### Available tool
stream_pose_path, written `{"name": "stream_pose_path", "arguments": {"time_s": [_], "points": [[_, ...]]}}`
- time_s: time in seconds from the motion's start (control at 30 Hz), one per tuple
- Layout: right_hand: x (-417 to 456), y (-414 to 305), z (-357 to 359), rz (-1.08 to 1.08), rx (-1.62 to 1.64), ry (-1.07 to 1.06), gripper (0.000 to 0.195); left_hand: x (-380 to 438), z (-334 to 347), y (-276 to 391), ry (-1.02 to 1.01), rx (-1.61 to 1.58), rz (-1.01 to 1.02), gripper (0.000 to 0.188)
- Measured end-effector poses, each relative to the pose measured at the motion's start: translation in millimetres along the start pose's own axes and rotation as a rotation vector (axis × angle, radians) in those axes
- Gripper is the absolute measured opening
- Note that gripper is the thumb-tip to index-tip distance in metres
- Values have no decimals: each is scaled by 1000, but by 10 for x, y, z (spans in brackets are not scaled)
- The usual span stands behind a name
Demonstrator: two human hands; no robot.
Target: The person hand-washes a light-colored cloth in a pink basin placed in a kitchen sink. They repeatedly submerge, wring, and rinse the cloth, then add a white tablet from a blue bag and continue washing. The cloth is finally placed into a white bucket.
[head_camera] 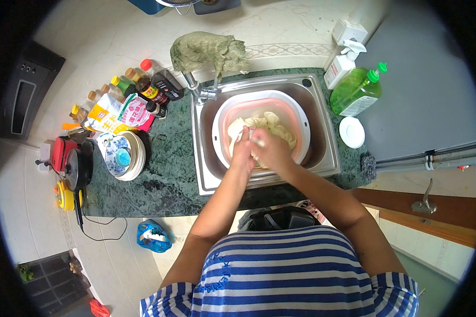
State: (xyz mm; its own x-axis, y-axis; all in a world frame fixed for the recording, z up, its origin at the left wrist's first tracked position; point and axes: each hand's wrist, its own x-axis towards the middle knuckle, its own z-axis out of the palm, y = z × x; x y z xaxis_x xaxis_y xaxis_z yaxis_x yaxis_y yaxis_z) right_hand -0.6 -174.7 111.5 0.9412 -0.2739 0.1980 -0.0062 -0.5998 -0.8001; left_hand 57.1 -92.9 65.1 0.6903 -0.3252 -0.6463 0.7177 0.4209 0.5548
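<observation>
A pale yellow cloth (282, 133) lies bunched and wet in a pink and white plastic basin (304, 136). The basin sits inside a stainless steel sink (323, 130). Over the near half of the basin, my left hand (244, 151) grips a gathered part of the cloth. My right hand (273, 149) is pressed close against it, its fingers curled on the cloth and blurred by motion. The fingers hide most of the fabric between the hands. Behind the basin stands a chrome faucet (201, 93), with a greenish cloth (206, 51) draped over its top.
A green pump bottle (355, 93), white spray bottle (339, 69) and small white dish (352, 132) stand right of the sink. On the left are stacked bowls (137, 158), seasoning bottles (166, 83), food bags (107, 113) and a lidded pan (77, 168). A blue plastic bag (154, 236) lies on the floor.
</observation>
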Motion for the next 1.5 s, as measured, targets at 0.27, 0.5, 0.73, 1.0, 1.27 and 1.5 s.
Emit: {"name": "stream_pose_path", "arguments": {"time_s": [0.27,0.5,0.73,1.0,1.27,1.5], "points": [[287,159,-9,-200,-251,46,29,-291,412,34,-27,7,-64,40],[268,407,101,-102,-208,-56,28,-361,445,54,41,74,-119,40],[205,152,-87,-229,-245,73,30,-344,449,102,-27,114,-10,38],[237,431,-382,178,513,-213,25,-373,152,306,-298,161,-12,24],[96,434,-501,183,803,-222,17,-363,49,193,-379,72,52,13],[76,242,-460,344,839,-257,21,-439,153,201,-372,27,302,12]]}}
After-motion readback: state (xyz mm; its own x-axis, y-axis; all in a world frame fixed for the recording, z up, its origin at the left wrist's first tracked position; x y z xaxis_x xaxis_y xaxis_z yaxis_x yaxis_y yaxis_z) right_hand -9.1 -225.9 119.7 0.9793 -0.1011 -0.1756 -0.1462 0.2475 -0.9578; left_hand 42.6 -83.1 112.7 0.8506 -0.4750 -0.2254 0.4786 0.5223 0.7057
